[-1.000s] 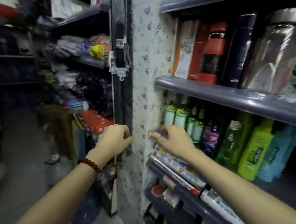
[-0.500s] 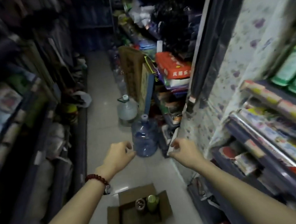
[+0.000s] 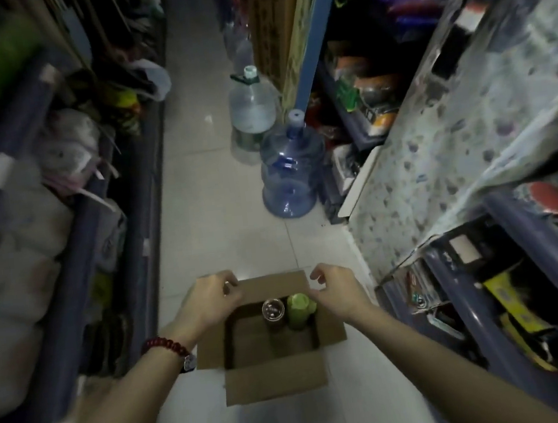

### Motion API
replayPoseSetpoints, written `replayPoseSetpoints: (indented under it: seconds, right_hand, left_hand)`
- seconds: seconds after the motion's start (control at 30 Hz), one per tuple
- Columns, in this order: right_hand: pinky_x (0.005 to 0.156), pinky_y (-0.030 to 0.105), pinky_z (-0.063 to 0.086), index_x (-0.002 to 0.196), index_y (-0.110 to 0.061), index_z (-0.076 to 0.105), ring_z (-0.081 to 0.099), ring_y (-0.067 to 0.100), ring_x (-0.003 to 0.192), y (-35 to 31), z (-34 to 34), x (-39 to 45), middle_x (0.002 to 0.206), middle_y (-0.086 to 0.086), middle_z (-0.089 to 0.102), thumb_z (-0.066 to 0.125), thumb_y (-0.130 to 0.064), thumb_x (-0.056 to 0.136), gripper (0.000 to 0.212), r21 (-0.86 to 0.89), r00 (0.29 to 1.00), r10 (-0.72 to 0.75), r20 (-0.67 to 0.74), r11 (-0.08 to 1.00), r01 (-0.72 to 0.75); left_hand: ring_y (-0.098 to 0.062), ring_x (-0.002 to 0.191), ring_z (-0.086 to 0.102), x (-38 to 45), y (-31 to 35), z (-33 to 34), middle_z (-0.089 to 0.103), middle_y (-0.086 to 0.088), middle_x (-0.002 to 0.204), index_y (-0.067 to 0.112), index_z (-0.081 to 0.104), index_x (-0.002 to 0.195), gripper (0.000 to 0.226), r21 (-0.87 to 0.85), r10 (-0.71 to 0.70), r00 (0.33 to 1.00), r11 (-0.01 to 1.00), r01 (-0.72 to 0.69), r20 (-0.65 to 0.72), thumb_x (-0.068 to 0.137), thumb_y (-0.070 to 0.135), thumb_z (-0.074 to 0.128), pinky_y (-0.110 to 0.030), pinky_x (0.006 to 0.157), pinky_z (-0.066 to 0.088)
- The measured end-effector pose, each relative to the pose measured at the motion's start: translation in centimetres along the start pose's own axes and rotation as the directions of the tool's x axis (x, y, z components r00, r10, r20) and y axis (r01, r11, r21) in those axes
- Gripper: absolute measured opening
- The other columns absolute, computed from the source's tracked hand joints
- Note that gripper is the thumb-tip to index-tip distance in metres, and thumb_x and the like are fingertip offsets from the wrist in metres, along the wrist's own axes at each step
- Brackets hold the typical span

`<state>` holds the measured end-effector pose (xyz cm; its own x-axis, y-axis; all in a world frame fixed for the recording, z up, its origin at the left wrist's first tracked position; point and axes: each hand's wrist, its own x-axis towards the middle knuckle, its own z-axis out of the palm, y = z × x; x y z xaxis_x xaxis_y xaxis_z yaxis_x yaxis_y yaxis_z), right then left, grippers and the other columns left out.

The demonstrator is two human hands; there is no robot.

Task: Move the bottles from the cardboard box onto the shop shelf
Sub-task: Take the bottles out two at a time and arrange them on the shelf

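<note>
An open cardboard box sits on the tiled floor below me. Two bottles stand upright at its far side: a dark bottle with a clear round cap and a green bottle. My left hand hovers over the box's left far corner, fingers loosely curled, holding nothing. My right hand hangs just right of the green bottle, fingers curled and apart, also with nothing in it. The shop shelf with goods runs along my right.
Two big water jugs, one clear and one blue, stand on the aisle floor ahead. Shelves with bagged goods line the left. A tall cardboard carton leans at the far right of the aisle.
My view has swung from the shelf of bottles down to the floor. Both hands left the shelf and dropped over the box.
</note>
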<state>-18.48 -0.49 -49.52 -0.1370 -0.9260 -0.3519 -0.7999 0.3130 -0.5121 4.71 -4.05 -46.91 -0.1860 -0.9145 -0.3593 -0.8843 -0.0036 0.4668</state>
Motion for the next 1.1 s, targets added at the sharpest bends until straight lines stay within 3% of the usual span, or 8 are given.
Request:
replayPoseSetpoints:
  seconds: [0.17,0.3,0.5,0.7,0.83,0.93,1.03,1.1]
  right_hand:
    - [0.086,0.035,0.051,0.114,-0.017,0.060,0.060,0.022,0.103,5.3,8.2,3.9,0.113,0.005,0.064,0.065,-0.031,0.084,0.033,-0.019,0.998,-0.069,-0.006,0.997,0.069]
    - [0.078,0.025,0.041,0.114,-0.015,0.060,0.056,0.020,0.103,9.4,14.0,7.4,0.114,0.006,0.062,0.067,-0.030,0.084,0.035,0.020,0.995,-0.095,-0.002,0.995,0.095]
    - [0.091,0.023,0.040,0.127,-0.021,0.052,0.048,0.019,0.118,14.9,20.5,11.6,0.129,0.002,0.049,0.072,-0.030,0.081,0.051,0.070,0.993,-0.120,-0.017,0.990,0.121]
    - [0.110,0.036,0.038,0.136,-0.024,0.042,0.035,0.018,0.131,17.6,24.6,15.4,0.142,0.000,0.036,0.079,-0.038,0.071,0.076,0.113,0.985,-0.143,-0.100,0.982,0.154]
    - [0.111,0.033,0.035,0.143,-0.022,0.033,0.035,0.016,0.133,18.6,26.7,16.7,0.143,-0.001,0.037,0.084,-0.038,0.065,0.094,0.202,0.969,-0.135,-0.207,0.963,0.177]
    - [0.105,0.025,0.036,0.142,-0.020,0.036,0.038,0.012,0.129,19.3,27.9,17.2,0.140,-0.001,0.040,0.086,-0.033,0.064,0.093,0.247,0.947,-0.111,-0.300,0.950,0.190]
    - [0.097,0.019,0.036,0.139,-0.022,0.040,0.044,0.012,0.122,19.6,28.1,17.4,0.134,-0.003,0.042,0.087,-0.029,0.063,0.090,0.207,0.951,-0.138,-0.278,0.958,0.199]
    - [0.095,0.021,0.040,0.135,-0.023,0.042,0.047,0.014,0.120,19.8,27.9,17.5,0.129,-0.004,0.046,0.087,-0.025,0.063,0.084,0.128,0.951,-0.190,-0.243,0.966,0.226]
  left_hand:
    - [-0.018,0.086,0.061,4.1,-5.1,9.5,0.066,0.001,0.089,0.019,0.066,0.099,0.022,-0.006,0.008,1.000,1.000,-0.008,0.027,0.087,0.036,0.060,-0.026,0.073,0.048]
    - [-0.011,0.080,0.055,7.8,-8.7,16.6,0.063,0.002,0.087,0.017,0.067,0.100,0.023,-0.035,0.025,0.999,0.999,-0.024,0.030,0.088,0.036,0.061,-0.017,0.060,0.037]
    - [-0.016,0.094,0.064,12.7,-12.0,25.3,0.070,0.001,0.099,0.019,0.066,0.105,0.032,-0.167,0.101,0.995,0.981,-0.095,0.027,0.082,0.041,0.068,-0.028,0.081,0.050]
    - [-0.016,0.125,0.044,16.7,-12.6,30.4,0.044,0.000,0.137,0.021,0.041,0.140,0.076,-0.265,0.146,0.989,0.953,-0.148,-0.028,0.075,0.043,0.075,-0.023,0.102,0.034]
    - [-0.016,0.127,0.045,18.4,-12.8,32.9,0.043,-0.002,0.140,0.021,0.036,0.143,0.086,-0.433,0.113,0.992,0.892,-0.128,-0.062,0.071,0.037,0.080,-0.023,0.102,0.037]
    - [-0.015,0.127,0.045,18.9,-13.4,35.1,0.045,0.002,0.139,0.029,0.037,0.141,0.096,-0.518,0.098,0.993,0.847,-0.118,-0.066,0.060,0.032,0.088,-0.031,0.105,0.040]
    - [-0.013,0.125,0.046,19.3,-14.0,36.3,0.049,0.006,0.136,0.037,0.035,0.139,0.103,-0.525,0.094,0.988,0.839,-0.145,-0.124,0.054,0.022,0.091,-0.035,0.107,0.042]
    - [-0.012,0.121,0.051,19.4,-14.0,36.3,0.056,0.006,0.130,0.033,0.037,0.138,0.103,-0.538,0.063,0.986,0.832,-0.137,-0.154,0.052,0.018,0.092,-0.030,0.104,0.042]
